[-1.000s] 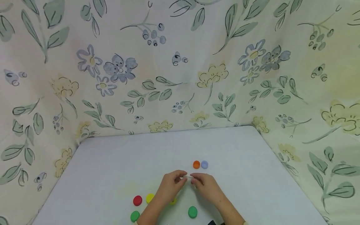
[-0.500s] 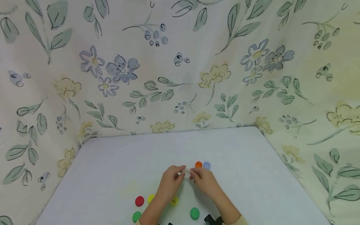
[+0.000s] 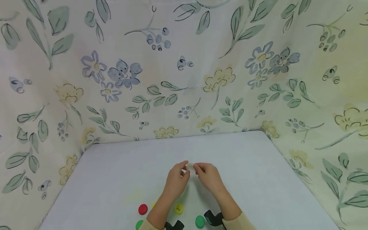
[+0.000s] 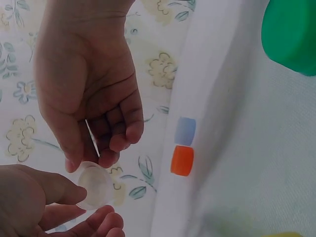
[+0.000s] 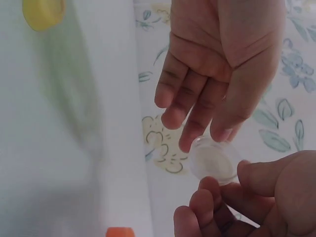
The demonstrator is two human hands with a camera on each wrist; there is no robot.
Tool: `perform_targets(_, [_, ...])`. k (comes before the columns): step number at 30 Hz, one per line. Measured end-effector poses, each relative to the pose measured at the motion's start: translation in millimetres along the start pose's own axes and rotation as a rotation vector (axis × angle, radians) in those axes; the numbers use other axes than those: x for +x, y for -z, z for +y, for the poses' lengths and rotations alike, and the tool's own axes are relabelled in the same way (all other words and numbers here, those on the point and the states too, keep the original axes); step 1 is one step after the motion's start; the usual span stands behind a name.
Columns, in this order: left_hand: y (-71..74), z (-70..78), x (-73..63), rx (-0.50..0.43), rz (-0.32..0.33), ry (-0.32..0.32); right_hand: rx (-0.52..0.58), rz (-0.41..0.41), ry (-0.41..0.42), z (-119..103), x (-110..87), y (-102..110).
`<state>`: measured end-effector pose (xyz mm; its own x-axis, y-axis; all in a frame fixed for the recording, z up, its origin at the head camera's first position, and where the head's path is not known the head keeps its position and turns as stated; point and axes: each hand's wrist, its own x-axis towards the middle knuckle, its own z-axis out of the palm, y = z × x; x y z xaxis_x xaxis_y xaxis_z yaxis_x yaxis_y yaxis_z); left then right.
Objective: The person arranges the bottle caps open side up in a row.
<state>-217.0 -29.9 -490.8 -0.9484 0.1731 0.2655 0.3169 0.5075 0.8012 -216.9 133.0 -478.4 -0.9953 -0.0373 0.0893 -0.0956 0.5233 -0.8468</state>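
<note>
A small translucent round cap (image 3: 190, 166) is held up between my two hands over the far part of the table. My left hand (image 3: 176, 181) pinches its left rim with the thumb in front. On the opposite side my right hand (image 3: 210, 179) grips the rim with thumb and fingertips. The left wrist view shows the cap's broad face (image 4: 96, 186) tilted towards the camera, and the same cap (image 5: 213, 162) looks hollow in the right wrist view. An orange cap (image 4: 182, 160) and a light blue cap (image 4: 185, 131) lie side by side beyond; the hands hide them in the head view.
On the white table (image 3: 120, 172), nearer me, lie a red cap (image 3: 142, 209), a yellow cap (image 3: 179, 209) and green caps (image 3: 200, 221). Another yellow one is mostly behind my left forearm. Black wrist mounts (image 3: 213, 218) sit under both wrists. Floral cloth (image 3: 184, 70) surrounds the table.
Both hands have moved away from me with the translucent cap, which has turned from edge-on to show more of its face. They now cover the orange and blue caps in the head view.
</note>
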Motion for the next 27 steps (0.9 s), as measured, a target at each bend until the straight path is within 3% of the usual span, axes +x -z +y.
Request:
perform_targets(6, [-2.9, -1.3, 1.1, -0.060, 0.026, 0.046, -0.013, 0.022, -0.013, 0, 3.3, 1])
perform_targets(12, [-1.8, -4.2, -0.4, -0.069, -0.001, 0.068, 0.055, 0.001, -0.032, 5, 3.3, -1])
perform_targets(20, [-1.8, -11.3, 0.9, 0.003, 0.002, 0.036, 0.065, -0.029, 0.027, 10, 2.3, -3])
perform_targets(27, [-2.3, -17.3, 2.7, 0.034, -0.009, -0.002, -0.050, -0.050, 0.080, 17, 3.4, -2])
